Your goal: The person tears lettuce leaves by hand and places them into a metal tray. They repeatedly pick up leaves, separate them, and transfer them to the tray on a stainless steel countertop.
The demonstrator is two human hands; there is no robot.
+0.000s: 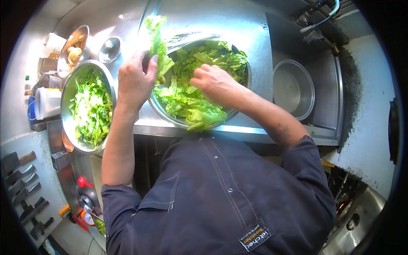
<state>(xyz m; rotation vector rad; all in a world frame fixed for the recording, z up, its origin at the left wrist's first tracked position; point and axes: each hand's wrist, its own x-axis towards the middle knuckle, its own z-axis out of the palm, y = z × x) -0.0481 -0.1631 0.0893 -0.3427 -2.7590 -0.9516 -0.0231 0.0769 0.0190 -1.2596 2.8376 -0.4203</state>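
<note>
My left hand (138,76) grips a long green lettuce leaf (158,44), held upright above the left rim of a large steel bowl (162,111). Many loose lettuce leaves (191,105) fill that bowl, and a few hang over its front edge. Over the bowl's middle is my right hand (215,83), its fingers curled in above the leaves; whether it pinches anything is hidden. Left of my left forearm stands a second steel bowl (65,118) with torn lettuce pieces (92,110) in it.
A bowl of potatoes (75,54) and a small steel bowl (110,50) stand at the back left. On the right, a deep steel pot (294,91) sits in the sink (325,86) beneath a faucet (314,25). Several knives (24,181) hang on the left wall.
</note>
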